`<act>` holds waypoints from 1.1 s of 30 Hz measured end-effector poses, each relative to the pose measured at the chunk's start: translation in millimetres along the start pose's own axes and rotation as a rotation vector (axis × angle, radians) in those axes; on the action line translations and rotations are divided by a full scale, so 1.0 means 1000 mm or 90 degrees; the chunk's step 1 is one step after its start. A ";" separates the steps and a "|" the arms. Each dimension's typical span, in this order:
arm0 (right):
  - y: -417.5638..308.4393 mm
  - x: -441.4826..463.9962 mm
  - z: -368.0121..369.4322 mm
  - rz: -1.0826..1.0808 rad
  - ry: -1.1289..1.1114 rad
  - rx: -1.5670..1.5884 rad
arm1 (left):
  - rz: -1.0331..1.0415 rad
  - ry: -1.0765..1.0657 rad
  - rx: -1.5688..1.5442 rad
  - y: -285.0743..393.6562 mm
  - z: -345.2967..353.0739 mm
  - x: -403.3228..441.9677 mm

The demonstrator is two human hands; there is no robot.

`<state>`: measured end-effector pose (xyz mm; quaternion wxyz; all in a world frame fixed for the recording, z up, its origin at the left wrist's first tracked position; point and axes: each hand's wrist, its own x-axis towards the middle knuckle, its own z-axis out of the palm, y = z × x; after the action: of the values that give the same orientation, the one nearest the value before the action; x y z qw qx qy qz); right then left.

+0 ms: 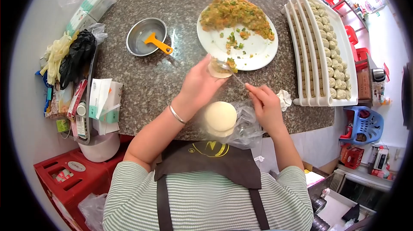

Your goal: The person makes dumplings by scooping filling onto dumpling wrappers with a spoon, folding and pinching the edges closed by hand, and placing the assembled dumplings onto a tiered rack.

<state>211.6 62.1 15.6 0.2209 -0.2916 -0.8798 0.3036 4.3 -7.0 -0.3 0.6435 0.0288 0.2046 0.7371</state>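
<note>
My left hand holds a round dough wrapper near the front rim of a white plate. In my right hand is a thin metal spoon, its tip at the wrapper beside a bit of filling. Chopped orange and green filling covers the far part of the plate, with scattered scraps nearer me. A stack of round wrappers lies on a clear plastic bag close to my body.
A metal bowl with an orange-handled tool stands left of the plate. Stacked white trays of dumplings fill the right side. Gloves, a black bag and tissue packs sit left; crumpled tissue lies right.
</note>
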 end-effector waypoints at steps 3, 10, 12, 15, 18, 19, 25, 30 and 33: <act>-0.004 -0.009 -0.008 0.068 0.041 0.053 | 0.010 0.022 -0.010 -0.004 -0.003 -0.001; 0.017 -0.010 0.006 0.097 0.099 0.046 | -0.009 0.087 0.057 -0.011 -0.007 -0.004; 0.024 0.003 0.009 0.093 0.103 0.019 | -0.011 0.079 0.066 -0.013 -0.008 -0.005; 0.016 0.005 0.009 0.082 0.087 0.031 | 0.000 0.095 0.073 -0.009 0.000 -0.007; 0.016 0.007 0.012 0.068 0.096 0.024 | -0.002 0.109 0.076 -0.006 0.004 -0.011; 0.018 0.007 0.012 0.067 0.123 0.016 | -0.010 0.098 0.083 -0.005 0.005 -0.011; 0.001 0.005 0.002 0.045 0.014 -0.022 | -0.014 0.064 0.063 0.000 -0.001 -0.010; -0.005 0.007 -0.005 0.054 0.021 0.008 | 0.015 0.069 0.055 0.005 -0.001 -0.010; 0.006 0.019 0.000 0.076 0.051 0.014 | 0.018 0.067 0.043 0.004 0.004 -0.011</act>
<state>200.0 78.3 15.0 0.2407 -0.3531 -0.8478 0.3142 3.7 -16.4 6.9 0.6202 0.0147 0.2621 0.7392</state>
